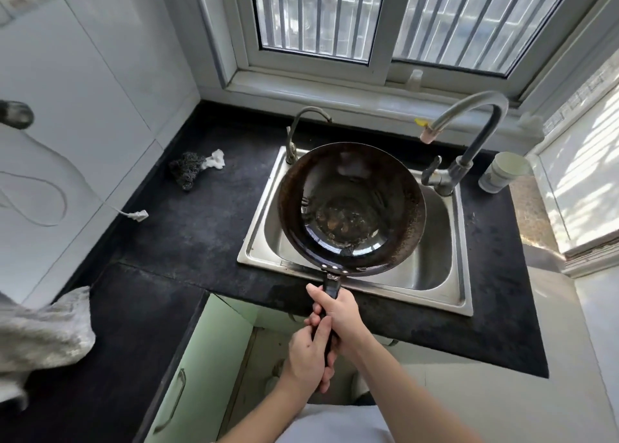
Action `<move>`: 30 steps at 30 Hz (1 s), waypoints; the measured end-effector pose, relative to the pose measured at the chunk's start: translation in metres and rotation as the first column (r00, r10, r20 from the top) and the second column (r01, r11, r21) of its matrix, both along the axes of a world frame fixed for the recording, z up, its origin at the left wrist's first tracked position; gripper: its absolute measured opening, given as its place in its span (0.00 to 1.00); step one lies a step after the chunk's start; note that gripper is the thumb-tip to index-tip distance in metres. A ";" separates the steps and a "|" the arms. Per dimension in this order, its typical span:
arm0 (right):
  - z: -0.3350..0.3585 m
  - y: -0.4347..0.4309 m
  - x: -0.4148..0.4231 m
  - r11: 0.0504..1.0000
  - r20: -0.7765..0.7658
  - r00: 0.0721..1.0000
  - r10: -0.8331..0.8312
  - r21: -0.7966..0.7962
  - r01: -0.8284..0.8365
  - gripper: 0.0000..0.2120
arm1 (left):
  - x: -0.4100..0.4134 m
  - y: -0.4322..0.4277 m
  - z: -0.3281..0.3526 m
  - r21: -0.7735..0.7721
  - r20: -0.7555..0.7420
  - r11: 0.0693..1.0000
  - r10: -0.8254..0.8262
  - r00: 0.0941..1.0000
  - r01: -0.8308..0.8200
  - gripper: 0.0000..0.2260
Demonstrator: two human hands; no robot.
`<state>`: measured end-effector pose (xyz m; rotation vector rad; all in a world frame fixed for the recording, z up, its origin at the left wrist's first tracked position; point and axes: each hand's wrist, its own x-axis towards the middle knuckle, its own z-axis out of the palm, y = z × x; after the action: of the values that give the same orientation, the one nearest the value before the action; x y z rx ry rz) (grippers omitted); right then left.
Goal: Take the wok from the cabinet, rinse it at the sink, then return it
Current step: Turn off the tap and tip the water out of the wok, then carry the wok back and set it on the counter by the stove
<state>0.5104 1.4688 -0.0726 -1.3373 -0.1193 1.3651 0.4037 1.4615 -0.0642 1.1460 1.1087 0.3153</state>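
A dark, worn wok hangs over the steel sink, its bowl facing up with brownish residue in the bottom. Both hands grip its black handle at the counter's front edge. My right hand holds the handle nearer the bowl. My left hand wraps the handle's end just below it. The tall grey faucet arches above the wok's far right rim, and no water is visible. Under the counter the green cabinet door stands open.
A steel-wool scrubber and a white rag lie on the black counter left of the sink. A small second tap rises at the sink's back left. A white cup stands at the right. A grey cloth drapes at the left edge.
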 end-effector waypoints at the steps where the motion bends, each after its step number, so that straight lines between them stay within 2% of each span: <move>1: -0.001 0.000 0.002 1.000 -0.005 1.000 0.014 -0.001 -0.014 0.15 | 0.002 -0.002 0.001 0.015 -0.012 1.000 0.021 1.000 -0.021 0.22; 8: -0.001 -0.015 0.021 0.976 -0.035 0.976 0.216 -0.017 -0.217 0.16 | 0.026 -0.039 0.004 0.049 -0.086 0.973 0.227 0.970 -0.224 0.21; 15: 0.003 -0.038 0.030 0.874 0.031 0.874 0.485 -0.021 -0.485 0.16 | 0.054 -0.093 0.005 0.049 -0.095 0.835 0.551 0.829 -0.549 0.20; 23: 0.010 -0.066 -0.002 0.673 0.103 0.667 0.738 -0.041 -0.738 0.18 | 0.047 -0.144 0.015 0.041 -0.066 0.612 0.790 0.609 -0.790 0.19; 30: 0.010 -0.111 -0.058 0.456 0.131 0.446 0.885 -0.059 -0.888 0.18 | 0.012 -0.201 0.018 0.089 -0.081 0.425 0.904 0.419 -0.901 0.19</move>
<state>0.4520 1.3583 -0.0626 -1.3942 -1.0908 2.1235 0.4156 1.2600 -0.0458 0.4534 1.7895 1.1414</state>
